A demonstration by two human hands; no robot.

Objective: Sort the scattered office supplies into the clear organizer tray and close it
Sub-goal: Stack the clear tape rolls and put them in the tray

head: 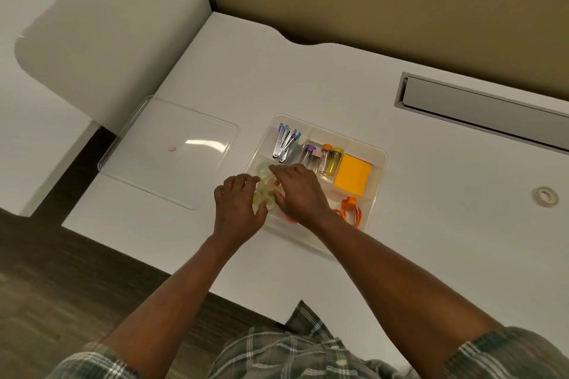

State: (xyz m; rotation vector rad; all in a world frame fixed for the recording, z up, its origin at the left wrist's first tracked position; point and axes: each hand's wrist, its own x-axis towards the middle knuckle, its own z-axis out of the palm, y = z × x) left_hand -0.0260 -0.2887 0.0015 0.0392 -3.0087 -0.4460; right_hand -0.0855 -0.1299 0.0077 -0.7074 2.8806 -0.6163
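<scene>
The clear organizer tray (pixel 379 154) sits open in the middle of the white desk. Its compartments hold purple-handled staple removers (pixel 286 142), small capped vials (pixel 325 157), an orange sticky-note pad (pixel 353 174) and orange clips (pixel 350 212). Both my hands are over the tray's front-left compartment, on a pile of clear, yellowish tape rolls (pixel 267 184). My left hand (pixel 237 203) curls around the rolls from the left, thumb against them. My right hand (pixel 299 191) grips them from above and hides most of the compartment. The clear lid (pixel 170 151) lies flat to the tray's left.
One loose tape roll (pixel 545 196) lies on the desk far to the right of the tray. A grey cable slot (pixel 480 108) runs along the back right. A white divider panel (pixel 101 40) overhangs the lid's far corner. The desk's front edge is close to me.
</scene>
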